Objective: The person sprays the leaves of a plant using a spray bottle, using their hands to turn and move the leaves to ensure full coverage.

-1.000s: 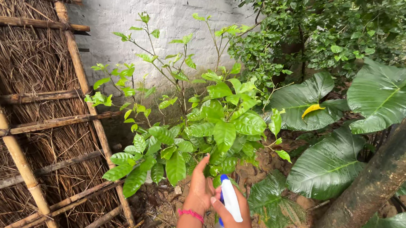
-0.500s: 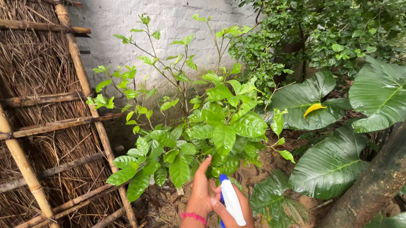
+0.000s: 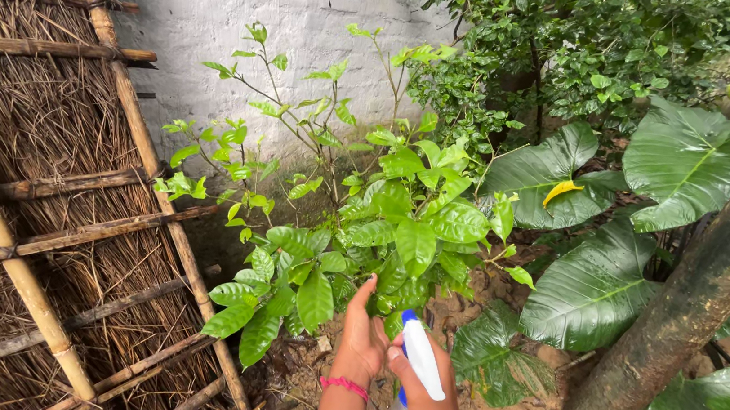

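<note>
Right hand (image 3: 421, 401) fingers clamped on spray bottle (image 3: 419, 364), left hand (image 3: 362, 340) fingers together, flat against shrub (image 3: 380, 234) leaves.

light: soft, even daylight, bright | shadows: faint, dark under the shrub (image 3: 380, 234) | glare: sheen on big leaves (image 3: 596, 288) right | focus: sharp throughout | edges: slight wide-angle bending

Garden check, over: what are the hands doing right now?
Right hand gripping spray bottle, nozzle toward leafy shrub. Left hand open, fingers up among the lower leaves. Nothing between nozzle and foliage.
</note>
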